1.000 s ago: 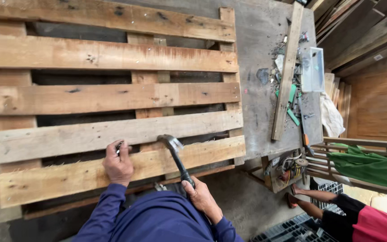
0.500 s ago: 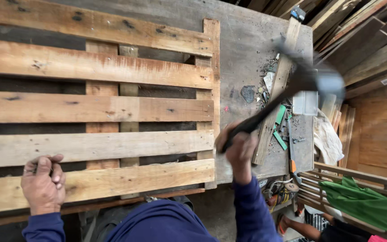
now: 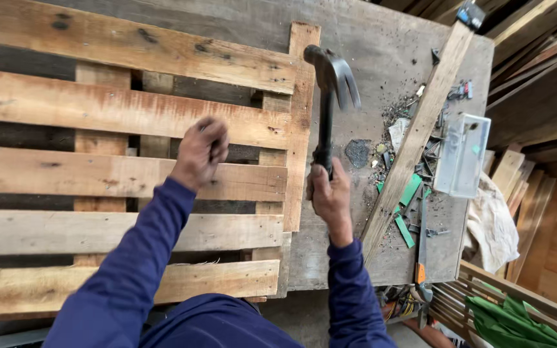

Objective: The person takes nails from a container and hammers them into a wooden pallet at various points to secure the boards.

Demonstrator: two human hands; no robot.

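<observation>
Your right hand (image 3: pixel 330 193) has its fingers wrapped tight round the handle of the claw hammer (image 3: pixel 329 96), head raised over the pallet's (image 3: pixel 130 116) right edge. Your left hand (image 3: pixel 202 151) hovers over the second slat, fingers curled together; can't tell if they pinch anything. Pallet lies flat on the surface (image 3: pixel 381 38). Loose plank (image 3: pixel 420 129) and clear plastic box (image 3: pixel 462 154) sit to the right.

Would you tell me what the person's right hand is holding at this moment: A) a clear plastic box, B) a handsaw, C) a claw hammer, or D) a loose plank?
C: the right hand grips the dark handle of a claw hammer, raised upright beside the wooden pallet.
</observation>
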